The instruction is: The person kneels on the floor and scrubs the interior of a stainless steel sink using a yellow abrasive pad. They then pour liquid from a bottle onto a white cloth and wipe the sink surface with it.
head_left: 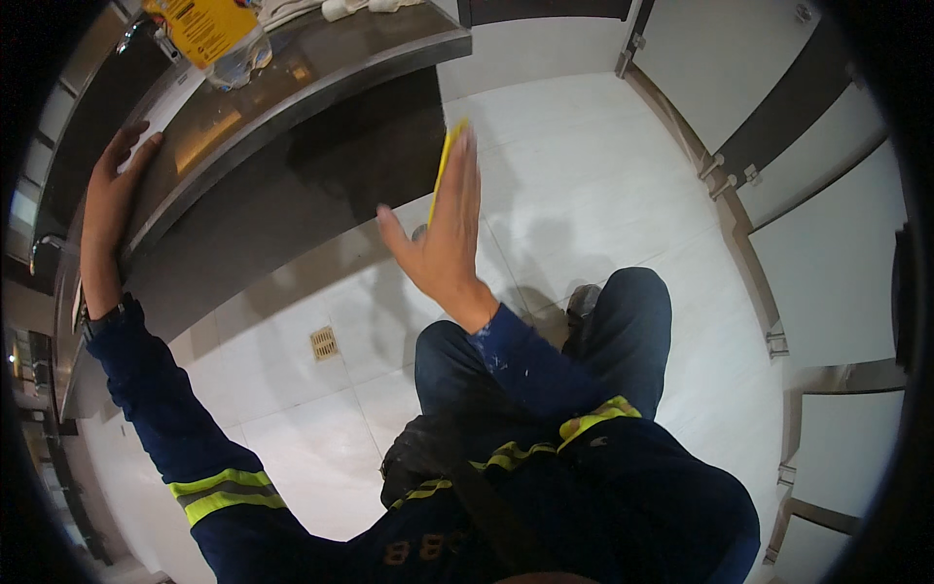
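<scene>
My left hand point(109, 209) rests on the dark, glossy counter point(331, 58) at the left, palm down with its fingers apart, near a white strip point(175, 107). Out in front of the counter's dark side panel is my right hand point(449, 234), raised, with fingers straight and together and the thumb spread away. Along the palm side of those fingers lies a thin yellow sheet point(446, 165), seen almost edge-on. A small grey bit shows behind the thumb; its kind is unclear. How firmly the sheet is gripped is partly hidden.
On the counter stand a clear plastic container with a yellow label point(204, 29) and some white cloth point(287, 10). Taps point(44, 248) line the far left. A floor drain point(324, 343) sits in the white tiles below. Light cubicle doors point(827, 263) run along the right.
</scene>
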`<action>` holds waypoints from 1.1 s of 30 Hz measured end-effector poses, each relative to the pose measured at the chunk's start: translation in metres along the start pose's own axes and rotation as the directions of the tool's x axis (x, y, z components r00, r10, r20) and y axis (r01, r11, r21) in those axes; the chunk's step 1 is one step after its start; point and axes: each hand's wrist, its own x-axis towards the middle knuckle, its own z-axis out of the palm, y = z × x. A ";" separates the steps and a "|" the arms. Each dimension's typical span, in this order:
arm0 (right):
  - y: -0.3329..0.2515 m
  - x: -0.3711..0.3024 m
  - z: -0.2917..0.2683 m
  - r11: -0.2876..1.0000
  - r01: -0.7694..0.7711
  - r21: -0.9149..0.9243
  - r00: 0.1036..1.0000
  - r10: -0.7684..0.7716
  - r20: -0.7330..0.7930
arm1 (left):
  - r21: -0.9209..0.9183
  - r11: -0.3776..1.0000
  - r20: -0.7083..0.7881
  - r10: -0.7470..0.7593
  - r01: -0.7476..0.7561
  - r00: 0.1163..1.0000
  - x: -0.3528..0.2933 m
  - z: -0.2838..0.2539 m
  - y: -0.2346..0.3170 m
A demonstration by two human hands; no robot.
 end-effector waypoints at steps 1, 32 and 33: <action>0.011 -0.018 0.002 0.999 -0.031 -0.010 0.999 0.031 0.038 | -0.005 1.000 0.003 -0.004 0.004 1.000 0.001 0.002 0.003; 0.009 0.056 0.005 0.956 0.293 -0.002 0.947 -0.290 -0.134 | -0.040 0.996 0.047 -0.080 0.082 0.996 -0.005 -0.003 0.014; 0.009 0.062 0.007 0.951 0.309 -0.008 0.940 -0.306 -0.150 | -0.053 0.995 0.052 -0.077 0.080 0.996 -0.004 -0.001 0.014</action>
